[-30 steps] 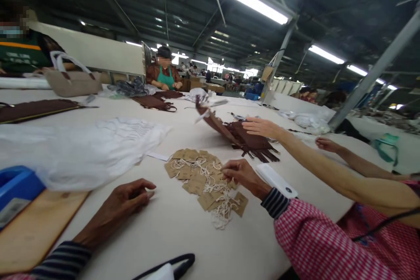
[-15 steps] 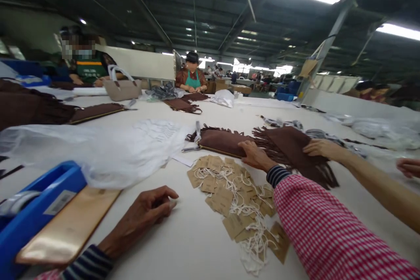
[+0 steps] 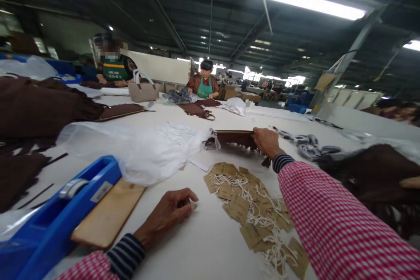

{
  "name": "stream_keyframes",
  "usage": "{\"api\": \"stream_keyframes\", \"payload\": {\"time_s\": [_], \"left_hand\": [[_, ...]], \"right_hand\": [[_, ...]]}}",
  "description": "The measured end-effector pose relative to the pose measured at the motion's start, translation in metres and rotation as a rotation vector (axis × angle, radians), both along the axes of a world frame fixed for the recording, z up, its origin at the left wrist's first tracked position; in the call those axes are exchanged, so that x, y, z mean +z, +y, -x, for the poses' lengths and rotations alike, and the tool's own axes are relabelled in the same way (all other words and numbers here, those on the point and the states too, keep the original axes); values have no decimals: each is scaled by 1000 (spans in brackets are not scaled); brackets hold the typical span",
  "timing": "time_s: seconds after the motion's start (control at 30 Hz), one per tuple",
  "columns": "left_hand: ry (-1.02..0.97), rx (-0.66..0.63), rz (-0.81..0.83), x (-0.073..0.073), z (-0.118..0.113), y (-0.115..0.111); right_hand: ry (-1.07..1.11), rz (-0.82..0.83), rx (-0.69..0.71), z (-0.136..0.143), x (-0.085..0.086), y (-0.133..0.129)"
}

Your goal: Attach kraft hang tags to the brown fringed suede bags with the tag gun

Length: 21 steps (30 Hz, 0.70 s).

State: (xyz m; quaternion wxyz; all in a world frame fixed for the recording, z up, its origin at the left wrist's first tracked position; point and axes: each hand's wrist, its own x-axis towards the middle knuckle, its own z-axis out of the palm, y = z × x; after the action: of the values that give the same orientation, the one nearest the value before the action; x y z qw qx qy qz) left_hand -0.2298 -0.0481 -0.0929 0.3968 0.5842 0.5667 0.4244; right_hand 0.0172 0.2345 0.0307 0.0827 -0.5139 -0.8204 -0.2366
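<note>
My right hand (image 3: pixel 266 141) grips the zipper edge of a small brown fringed pouch (image 3: pixel 232 137), which is lifted on that side, its fringe hanging down. Below it lies a spread of tan paper tags (image 3: pixel 241 203) with white strings. My left hand (image 3: pixel 170 212) rests on the white table (image 3: pixel 183 249) left of the tags, fingers curled and apart, holding nothing. A white plastic bag (image 3: pixel 144 148) lies beyond my left hand. To its left are a gold flat slab (image 3: pixel 110 214) and a blue tape dispenser (image 3: pixel 95 183).
At the right edge, another person's hand (image 3: pixel 411 183) holds a large brown fringed piece (image 3: pixel 370 166). Wrapped straps (image 3: pixel 311 146) lie beyond my right arm. Brown fringed bags (image 3: pixel 39 105) pile up at left. Two people work across the table near a beige handbag (image 3: pixel 143 91).
My right hand has gone from resting on the pouch to gripping and raising its edge. The other person's hand has pulled the larger brown piece away to the right. The view has shifted.
</note>
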Motion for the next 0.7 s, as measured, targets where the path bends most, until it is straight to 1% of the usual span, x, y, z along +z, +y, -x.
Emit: {"api": "stream_keyframes", "payload": {"time_s": [0.1, 0.2, 0.27, 0.33, 0.4, 0.47, 0.53, 0.57, 0.63, 0.7], "left_hand": [[40, -7, -82, 3, -1, -1], [-27, 2, -123, 3, -2, -3], [-143, 24, -116, 4, -3, -3], [-269, 56, -103, 7, -3, -4], [-377, 82, -105, 16, -4, -5], [-475, 68, -137, 29, -5, -7], [-560, -2, -189, 41, -8, -11], [-598, -39, -210, 45, -10, -13], [-669, -81, -240, 50, -15, -17], [-736, -54, -252, 48, -19, -19]], "right_hand": [[-62, -52, 45, 18, 58, -33], [-114, -85, 126, 27, 104, -74], [-104, -92, 172, 24, 129, -98], [-32, -66, 225, 14, 150, -118], [105, 43, 302, 0, 165, -135], [277, 246, 401, -16, 172, -150], [452, 509, 457, -32, 167, -164], [523, 639, 457, -39, 159, -170], [616, 846, 430, -49, 137, -181], [648, 955, 404, -56, 110, -190]]}}
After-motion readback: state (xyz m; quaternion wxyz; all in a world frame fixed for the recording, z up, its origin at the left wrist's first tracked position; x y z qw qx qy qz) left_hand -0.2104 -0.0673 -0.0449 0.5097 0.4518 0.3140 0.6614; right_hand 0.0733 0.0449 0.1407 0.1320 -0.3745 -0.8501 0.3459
